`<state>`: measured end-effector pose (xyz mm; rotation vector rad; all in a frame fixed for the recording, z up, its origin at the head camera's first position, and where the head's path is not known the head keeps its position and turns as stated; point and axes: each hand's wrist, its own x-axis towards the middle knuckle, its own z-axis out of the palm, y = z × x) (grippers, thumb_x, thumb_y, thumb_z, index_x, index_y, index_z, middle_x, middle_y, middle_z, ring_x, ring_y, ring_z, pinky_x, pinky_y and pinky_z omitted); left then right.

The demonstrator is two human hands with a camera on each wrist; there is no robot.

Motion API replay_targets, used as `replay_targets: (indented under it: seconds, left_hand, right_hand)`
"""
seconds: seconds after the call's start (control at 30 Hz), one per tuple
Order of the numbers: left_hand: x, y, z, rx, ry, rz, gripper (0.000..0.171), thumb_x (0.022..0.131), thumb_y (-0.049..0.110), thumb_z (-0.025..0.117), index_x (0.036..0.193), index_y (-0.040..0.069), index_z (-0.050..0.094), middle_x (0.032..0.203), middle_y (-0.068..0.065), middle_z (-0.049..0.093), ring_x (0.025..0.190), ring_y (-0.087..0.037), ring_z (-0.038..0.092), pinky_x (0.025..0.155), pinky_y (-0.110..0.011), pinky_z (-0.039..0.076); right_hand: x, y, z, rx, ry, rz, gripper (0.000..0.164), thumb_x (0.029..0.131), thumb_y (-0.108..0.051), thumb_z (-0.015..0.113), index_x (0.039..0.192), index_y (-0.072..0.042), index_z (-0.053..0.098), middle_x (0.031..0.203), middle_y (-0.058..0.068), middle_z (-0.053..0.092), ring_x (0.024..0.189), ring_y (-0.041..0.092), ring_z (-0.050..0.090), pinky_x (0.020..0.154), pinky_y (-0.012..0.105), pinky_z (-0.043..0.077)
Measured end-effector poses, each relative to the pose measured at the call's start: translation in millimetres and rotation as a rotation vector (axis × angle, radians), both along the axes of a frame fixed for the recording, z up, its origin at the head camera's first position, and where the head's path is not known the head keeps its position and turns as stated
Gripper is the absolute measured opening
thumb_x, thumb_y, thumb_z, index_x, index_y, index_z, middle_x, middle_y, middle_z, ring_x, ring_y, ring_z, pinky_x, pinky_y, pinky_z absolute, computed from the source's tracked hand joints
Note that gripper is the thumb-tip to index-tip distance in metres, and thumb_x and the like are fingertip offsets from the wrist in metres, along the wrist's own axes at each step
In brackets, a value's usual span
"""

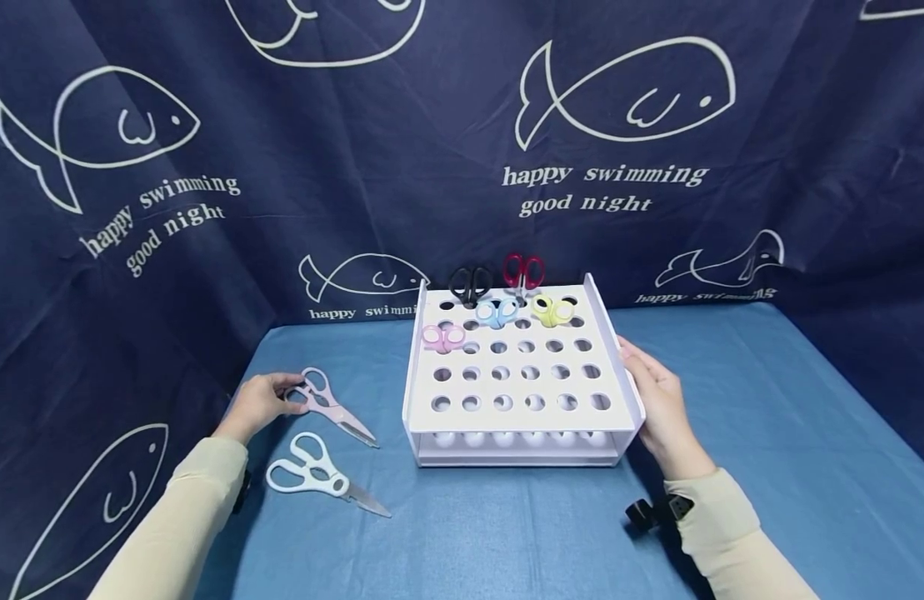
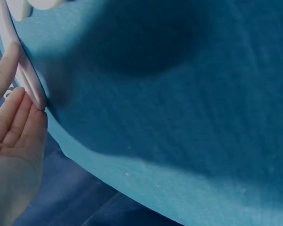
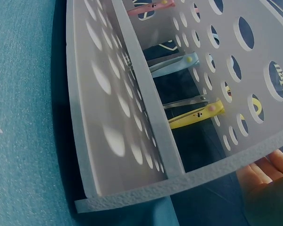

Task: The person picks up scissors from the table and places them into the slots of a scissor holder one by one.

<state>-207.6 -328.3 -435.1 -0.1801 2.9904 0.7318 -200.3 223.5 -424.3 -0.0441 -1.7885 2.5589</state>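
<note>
My left hand [image 1: 259, 402] pinches one handle loop of the pink kitchen scissors [image 1: 342, 417] at the left of the table. In the left wrist view the thumb lies on one side of the pink handle [image 2: 30, 80], fingertips on the other. Just nearer lie white kitchen scissors [image 1: 312, 471], blades pointing right. My right hand [image 1: 660, 404] rests fairly straight fingers against the right side of a white two-tier rack [image 1: 484, 423] with round holes. Pink small scissors [image 1: 444, 337], blue scissors [image 1: 497, 312], yellow scissors [image 1: 553, 310], black scissors [image 1: 471, 285] and red scissors [image 1: 523, 273] stand handles up in it.
A blue cloth [image 1: 491, 533] covers the table. Behind it hangs a dark blue curtain [image 1: 447, 167] printed with white fish and words. The right wrist view shows blades hanging below the rack's upper shelf, beside its raised side panel [image 3: 127, 200].
</note>
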Motion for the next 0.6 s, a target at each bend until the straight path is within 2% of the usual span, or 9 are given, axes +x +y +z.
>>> replay_targets:
  seconds: [0.33, 0.6]
  left_hand:
    - [-0.5, -13.4, -13.5, 0.047, 0.075, -0.034, 0.053, 0.072, 0.010, 0.084, 0.121, -0.002, 0.065, 0.122, -0.025, 0.063, 0.115, -0.041, 0.059, 0.097, -0.052, 0.048]
    - [0.7, -14.4, -13.0, 0.065, 0.060, -0.003, 0.051, 0.072, 0.012, 0.084, 0.119, 0.001, 0.067, 0.124, -0.024, 0.063, 0.117, -0.041, 0.058, 0.099, -0.053, 0.046]
  right_hand:
    - [0.3, -0.2, 0.3, -0.006, 0.008, 0.000, 0.054, 0.097, -0.027, 0.059, 0.143, -0.001, 0.045, 0.109, -0.013, 0.071, 0.095, 0.002, 0.067, 0.078, 0.019, 0.056]
    - [2.2, 0.2, 1.3, 0.021, -0.024, -0.004, 0.054, 0.098, -0.030, 0.058, 0.143, -0.004, 0.045, 0.108, -0.016, 0.070, 0.096, 0.000, 0.066, 0.079, 0.018, 0.056]
